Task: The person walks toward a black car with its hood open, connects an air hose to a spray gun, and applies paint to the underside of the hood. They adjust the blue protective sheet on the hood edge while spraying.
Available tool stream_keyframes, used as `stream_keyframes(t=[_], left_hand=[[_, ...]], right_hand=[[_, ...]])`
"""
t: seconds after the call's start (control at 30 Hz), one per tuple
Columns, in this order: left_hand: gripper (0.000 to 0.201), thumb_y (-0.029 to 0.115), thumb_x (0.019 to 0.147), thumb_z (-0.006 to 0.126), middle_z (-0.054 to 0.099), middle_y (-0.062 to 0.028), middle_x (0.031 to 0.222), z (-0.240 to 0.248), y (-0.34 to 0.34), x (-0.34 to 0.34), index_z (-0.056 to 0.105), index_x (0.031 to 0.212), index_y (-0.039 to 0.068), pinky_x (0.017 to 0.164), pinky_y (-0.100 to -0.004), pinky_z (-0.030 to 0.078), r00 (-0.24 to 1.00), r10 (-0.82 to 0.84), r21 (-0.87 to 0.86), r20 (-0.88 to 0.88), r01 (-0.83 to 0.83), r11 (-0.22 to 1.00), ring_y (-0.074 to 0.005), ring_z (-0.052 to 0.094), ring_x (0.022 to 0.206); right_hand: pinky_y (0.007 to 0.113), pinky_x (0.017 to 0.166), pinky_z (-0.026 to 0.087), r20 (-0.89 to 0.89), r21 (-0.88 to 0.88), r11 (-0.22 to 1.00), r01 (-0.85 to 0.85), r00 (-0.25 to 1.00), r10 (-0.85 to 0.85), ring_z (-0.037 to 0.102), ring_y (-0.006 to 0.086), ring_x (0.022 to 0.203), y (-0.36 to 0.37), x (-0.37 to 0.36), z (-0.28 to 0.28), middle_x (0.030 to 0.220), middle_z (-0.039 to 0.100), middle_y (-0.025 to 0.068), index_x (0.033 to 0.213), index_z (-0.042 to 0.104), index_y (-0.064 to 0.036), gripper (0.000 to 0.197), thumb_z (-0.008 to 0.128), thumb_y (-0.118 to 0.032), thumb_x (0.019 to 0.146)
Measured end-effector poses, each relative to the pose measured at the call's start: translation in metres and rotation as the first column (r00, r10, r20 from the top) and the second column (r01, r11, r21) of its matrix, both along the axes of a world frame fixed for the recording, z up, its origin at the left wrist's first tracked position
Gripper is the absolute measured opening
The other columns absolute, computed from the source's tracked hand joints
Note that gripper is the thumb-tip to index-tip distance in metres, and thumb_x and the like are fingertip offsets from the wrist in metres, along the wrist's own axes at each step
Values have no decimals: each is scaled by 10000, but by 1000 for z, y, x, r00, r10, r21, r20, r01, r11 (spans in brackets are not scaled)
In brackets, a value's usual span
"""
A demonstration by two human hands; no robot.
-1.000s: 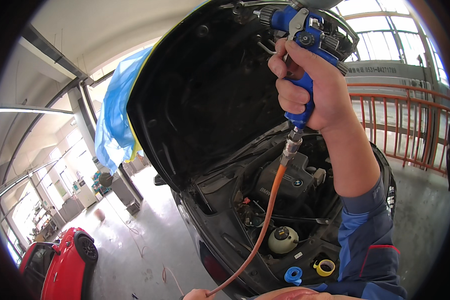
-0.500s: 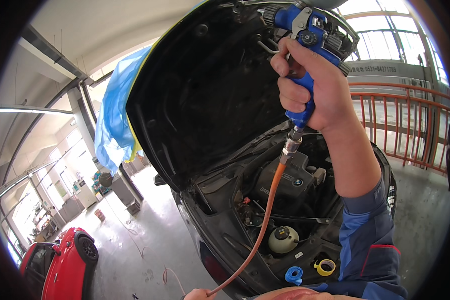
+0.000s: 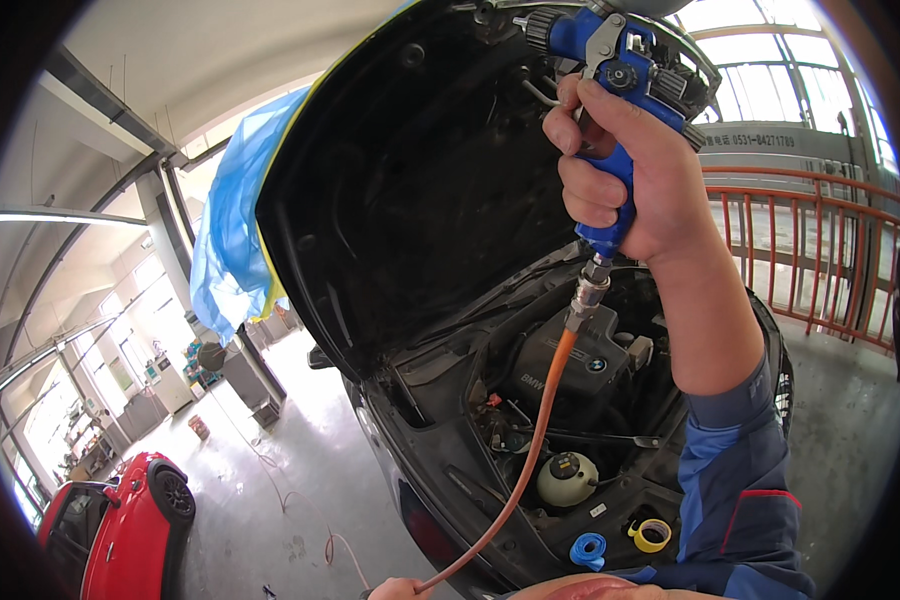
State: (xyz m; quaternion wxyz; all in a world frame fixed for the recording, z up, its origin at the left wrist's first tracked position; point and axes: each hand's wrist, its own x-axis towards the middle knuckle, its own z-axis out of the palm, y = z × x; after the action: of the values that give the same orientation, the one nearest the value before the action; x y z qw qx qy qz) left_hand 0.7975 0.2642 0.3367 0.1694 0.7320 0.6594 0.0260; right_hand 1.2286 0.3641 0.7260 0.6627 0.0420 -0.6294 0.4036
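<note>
My right hand (image 3: 635,165) is raised high on the right and wraps around the handle of a blue spray gun (image 3: 608,178). The gun points left, near the underside of a propped-up black car hood (image 3: 390,210); its top runs out of the picture. From a metal coupling (image 3: 590,290) under the handle an orange air hose (image 3: 542,420) curves down to the lower edge. There my left hand (image 3: 400,589) is closed on the hose, only partly in view. Below the gun lies the car's engine bay (image 3: 450,470).
Blue masking film (image 3: 235,220) drapes over the hood's outer side. A blue roll (image 3: 587,550) and a yellow tape roll (image 3: 651,535) lie on the car's front. An orange railing (image 3: 810,240) stands at right. A red car (image 3: 120,530) is at lower left, beside hose (image 3: 335,550) on the floor.
Very little differs. The spray gun and my right hand sit slightly farther right and lower in the picture, and the hood has shifted right a little too. Both grips stay the same.
</note>
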Motion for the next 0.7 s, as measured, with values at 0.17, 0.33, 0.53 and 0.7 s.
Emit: stream_keyframes(t=[0.17, 0.33, 0.53, 0.7], left_hand=[[359, 309, 896, 558, 643, -269, 765, 6, 0, 6, 698, 817, -12, 694, -520, 500, 999, 29, 5, 36, -29, 1000, -450, 629, 752], [357, 308, 888, 564, 645, -272, 771, -7, 6, 0, 700, 818, -14, 707, -519, 499, 999, 23, 19, 30, -23, 1000, -453, 629, 761], [350, 302, 879, 570, 646, -275, 777, -17, 6, -8, 702, 820, -16, 715, -519, 500, 1000, 20, 12, 19, -20, 1000, -455, 630, 770], [342, 293, 873, 573, 647, -278, 781, -22, 6, -10, 704, 820, -18, 717, -520, 502, 1000, 22, -3, 2, -22, 1000, -456, 631, 775]], right_hand=[[211, 416, 319, -37, -1, 999, -35, 999, 35, 399, 42, 448, 1, 6, 0, 818, 561, 17, 971, 551, -71, 154, 557, -224, 961], [192, 400, 309, -35, -12, 999, 42, 999, -42, 380, 26, 448, 0, 11, -1, 835, 519, 13, 1028, 513, -84, 172, 477, -252, 1017], [199, 406, 305, -112, -28, 995, 97, 989, -100, 376, 27, 453, -2, 12, 1, 833, 523, 3, 1008, 519, -90, 158, 489, -245, 1009], [199, 409, 309, -88, -58, 992, 111, 989, -116, 375, 30, 446, -5, 2, 2, 822, 525, 0, 982, 516, -86, 150, 500, -233, 1004]])
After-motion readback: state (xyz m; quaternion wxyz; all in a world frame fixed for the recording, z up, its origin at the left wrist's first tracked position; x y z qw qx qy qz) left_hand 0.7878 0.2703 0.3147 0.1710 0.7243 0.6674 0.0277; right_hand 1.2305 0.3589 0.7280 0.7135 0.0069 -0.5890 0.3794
